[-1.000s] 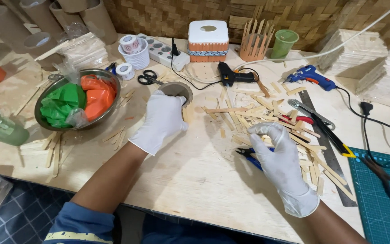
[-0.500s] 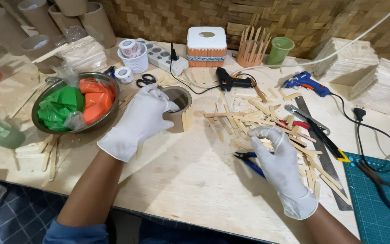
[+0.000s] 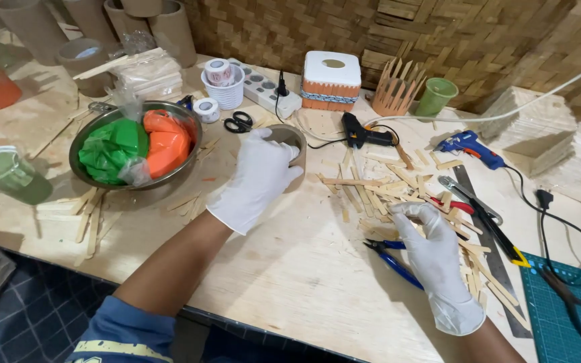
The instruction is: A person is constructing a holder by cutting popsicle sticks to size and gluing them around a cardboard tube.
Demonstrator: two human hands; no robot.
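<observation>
Both my hands wear white gloves. My left hand wraps around a short brown cardboard tube that stands upright on the wooden table. Over at the right, my right hand rests on a scattered pile of flat wooden sticks, its fingers curled onto the sticks; whether it holds one I cannot tell. Blue-handled pliers lie just left of that hand.
A metal bowl holds green and orange bags. Black scissors, tape rolls, a power strip, a black glue gun, a blue glue gun, a steel ruler, a green cutting mat and tall cardboard tubes surround the work area.
My left hand has moved forward from the table onto the cardboard tube and closed around it. My right hand stays on the sticks.
</observation>
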